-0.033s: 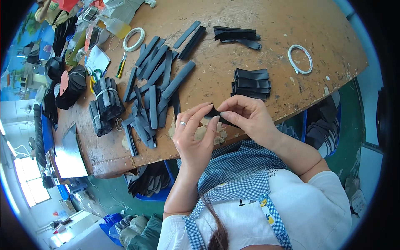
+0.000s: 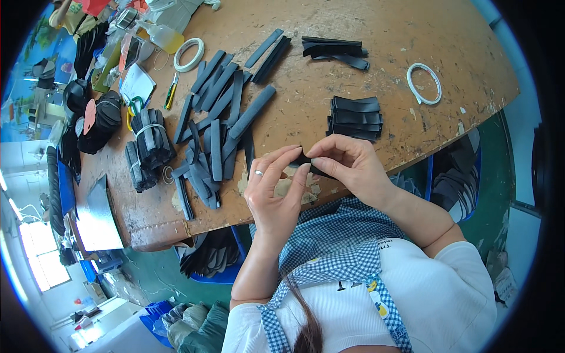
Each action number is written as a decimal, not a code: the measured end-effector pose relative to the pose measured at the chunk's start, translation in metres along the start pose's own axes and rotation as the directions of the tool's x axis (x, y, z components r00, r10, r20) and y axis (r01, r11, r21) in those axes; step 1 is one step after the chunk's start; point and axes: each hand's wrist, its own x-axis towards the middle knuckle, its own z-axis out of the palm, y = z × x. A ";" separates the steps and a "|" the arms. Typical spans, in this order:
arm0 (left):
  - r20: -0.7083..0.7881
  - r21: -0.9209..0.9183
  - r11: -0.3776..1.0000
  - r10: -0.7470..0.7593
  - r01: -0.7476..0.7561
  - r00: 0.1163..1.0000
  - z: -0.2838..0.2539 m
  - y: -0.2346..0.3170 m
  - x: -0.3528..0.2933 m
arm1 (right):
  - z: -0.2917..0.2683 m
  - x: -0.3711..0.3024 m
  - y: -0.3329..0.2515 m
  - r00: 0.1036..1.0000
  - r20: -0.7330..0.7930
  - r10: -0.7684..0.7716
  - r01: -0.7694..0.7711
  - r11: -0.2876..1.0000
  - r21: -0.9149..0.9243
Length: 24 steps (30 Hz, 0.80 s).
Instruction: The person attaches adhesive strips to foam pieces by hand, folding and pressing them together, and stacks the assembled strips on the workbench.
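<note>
My left hand, with a ring on one finger, pinches one end of a short black strip between thumb and fingertips. Close beside it, my right hand grips the same strip with thumb and bent fingers. The strip is held just above the near edge of the table, partly covered by my fingers. Beyond my right hand lies a neat stack of black strips. Many loose dark grey strips are heaped to the left of my left hand.
Farther back lies another pile of black strips. White tape rolls rest on the wooden table. Bundled strips, scissors, a cutter knife and a bottle of yellow liquid stand left. Blue bins sit below.
</note>
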 end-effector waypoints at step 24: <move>0.162 -0.509 0.711 -0.474 0.485 0.865 0.019 0.005 0.003 | -0.023 -0.001 -0.006 0.997 -0.071 0.005 -0.019 0.980 -0.200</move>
